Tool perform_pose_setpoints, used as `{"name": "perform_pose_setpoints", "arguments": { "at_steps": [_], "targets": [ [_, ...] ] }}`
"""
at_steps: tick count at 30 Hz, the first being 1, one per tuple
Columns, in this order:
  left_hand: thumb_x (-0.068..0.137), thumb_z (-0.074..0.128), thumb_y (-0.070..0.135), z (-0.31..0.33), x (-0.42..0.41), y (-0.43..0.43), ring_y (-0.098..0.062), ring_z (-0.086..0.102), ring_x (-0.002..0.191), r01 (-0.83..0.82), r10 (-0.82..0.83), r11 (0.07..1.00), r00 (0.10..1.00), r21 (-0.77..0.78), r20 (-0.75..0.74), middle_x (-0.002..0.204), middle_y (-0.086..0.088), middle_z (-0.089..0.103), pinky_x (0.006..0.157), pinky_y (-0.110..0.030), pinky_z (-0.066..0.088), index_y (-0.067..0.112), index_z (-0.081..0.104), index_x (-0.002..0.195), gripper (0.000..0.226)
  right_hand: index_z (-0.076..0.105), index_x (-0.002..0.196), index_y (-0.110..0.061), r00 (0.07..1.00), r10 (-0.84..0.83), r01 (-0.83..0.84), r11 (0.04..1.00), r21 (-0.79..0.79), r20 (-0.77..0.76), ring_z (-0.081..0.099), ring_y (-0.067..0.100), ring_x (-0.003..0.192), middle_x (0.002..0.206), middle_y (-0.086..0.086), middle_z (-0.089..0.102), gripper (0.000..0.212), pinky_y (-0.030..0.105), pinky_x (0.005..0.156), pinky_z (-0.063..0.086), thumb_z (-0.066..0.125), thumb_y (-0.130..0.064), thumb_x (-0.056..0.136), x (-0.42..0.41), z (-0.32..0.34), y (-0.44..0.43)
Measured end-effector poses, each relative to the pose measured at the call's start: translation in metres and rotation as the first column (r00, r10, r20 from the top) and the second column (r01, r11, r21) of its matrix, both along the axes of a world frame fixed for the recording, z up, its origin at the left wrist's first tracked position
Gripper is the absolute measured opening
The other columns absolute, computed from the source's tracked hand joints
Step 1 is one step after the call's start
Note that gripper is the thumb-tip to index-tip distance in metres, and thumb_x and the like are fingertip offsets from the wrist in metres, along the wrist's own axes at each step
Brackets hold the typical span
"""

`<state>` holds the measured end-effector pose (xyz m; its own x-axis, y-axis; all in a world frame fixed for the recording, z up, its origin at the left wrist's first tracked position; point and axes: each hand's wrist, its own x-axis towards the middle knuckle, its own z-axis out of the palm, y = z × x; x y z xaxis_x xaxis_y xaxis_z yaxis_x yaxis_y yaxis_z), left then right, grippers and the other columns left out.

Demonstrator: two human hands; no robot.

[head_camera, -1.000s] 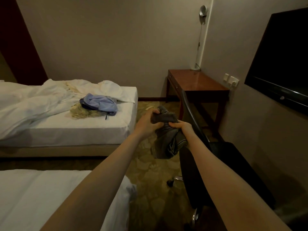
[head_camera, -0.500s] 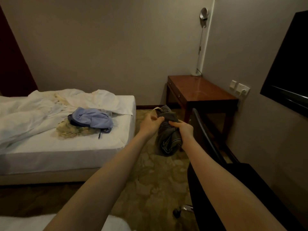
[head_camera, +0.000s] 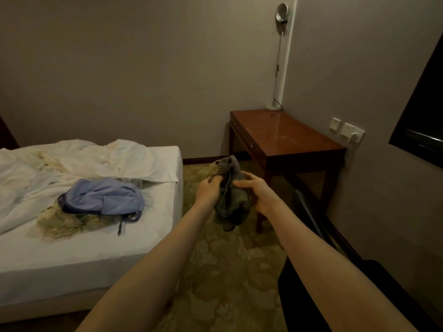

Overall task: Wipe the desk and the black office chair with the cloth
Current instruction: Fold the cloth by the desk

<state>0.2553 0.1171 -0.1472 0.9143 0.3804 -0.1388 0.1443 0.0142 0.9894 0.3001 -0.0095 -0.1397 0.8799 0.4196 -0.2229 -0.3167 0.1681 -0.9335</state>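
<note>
Closer now to the wooden worktop [head_camera: 287, 137], the left hand [head_camera: 208, 190] and right hand [head_camera: 259, 191] both grip a bunched grey cloth [head_camera: 231, 202] in mid-air. It looks soft, light and floppy, best gathered into a pad.

Cloth [head_camera: 232, 197]: dark grey, bunched and creased, hanging in mid-air above the carpet. Left hand [head_camera: 208, 192] grips its left side, right hand [head_camera: 259, 195] grips its right; one end sticks up above the hands and the rest droops below them.

Desk [head_camera: 287, 137]: reddish-brown wood with a glossy top and a drawer front with small knobs. It stands in the room corner against the wall.

Black office chair [head_camera: 299, 307]: lower right, just in front of the desk, partly hidden by the right forearm.
</note>
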Motion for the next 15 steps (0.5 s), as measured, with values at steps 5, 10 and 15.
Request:
{"name": "perform_pose_setpoints", "arguments": {
  "at_steps": [5, 10, 15],
  "targets": [
    [0.097, 0.045, 0.027, 0.002, 0.074, 0.033, -0.025, 0.060, 0.090, -0.123, 0.118, 0.967, 0.992, -0.222, -0.033, 0.099, -0.007, 0.064, 0.079, -0.033, 0.048, 0.010, 0.061, 0.107, 0.026, 0.051, 0.129, -0.005, 1.000, 0.021, -0.022, 0.999, 0.048, 0.004, 0.061, 0.033, 0.092, 0.115, 0.019, 0.059, 0.063, 0.034, 0.066, 0.053, 0.052, 0.012, 0.068, 0.075, 0.001, 0.020],
    [0.095, 0.048, 0.029, 0.017, 0.164, 0.057, -0.029, 0.063, 0.095, -0.133, 0.131, 0.937, 0.991, -0.324, -0.029, 0.110, -0.012, 0.066, 0.084, -0.037, 0.051, 0.007, 0.063, 0.111, 0.031, 0.060, 0.105, -0.010, 1.000, 0.005, -0.009, 0.985, 0.170, 0.019, 0.059, 0.030, 0.085, 0.097, 0.013, 0.060, 0.043, 0.035, 0.069, 0.051, 0.039, 0.011, 0.075, 0.165, 0.009, 0.034],
    [0.086, 0.064, 0.030, 0.021, 0.243, 0.073, -0.029, 0.062, 0.102, -0.036, 0.034, 0.953, 0.999, -0.300, -0.010, 0.114, -0.012, 0.066, 0.088, -0.038, 0.051, 0.009, 0.059, 0.119, 0.040, 0.062, 0.102, -0.016, 0.997, 0.036, -0.049, 0.978, 0.203, 0.070, 0.057, 0.028, 0.084, 0.093, 0.010, 0.060, 0.044, 0.033, 0.067, 0.050, 0.043, 0.006, 0.068, 0.246, 0.017, 0.044]
  ]
}}
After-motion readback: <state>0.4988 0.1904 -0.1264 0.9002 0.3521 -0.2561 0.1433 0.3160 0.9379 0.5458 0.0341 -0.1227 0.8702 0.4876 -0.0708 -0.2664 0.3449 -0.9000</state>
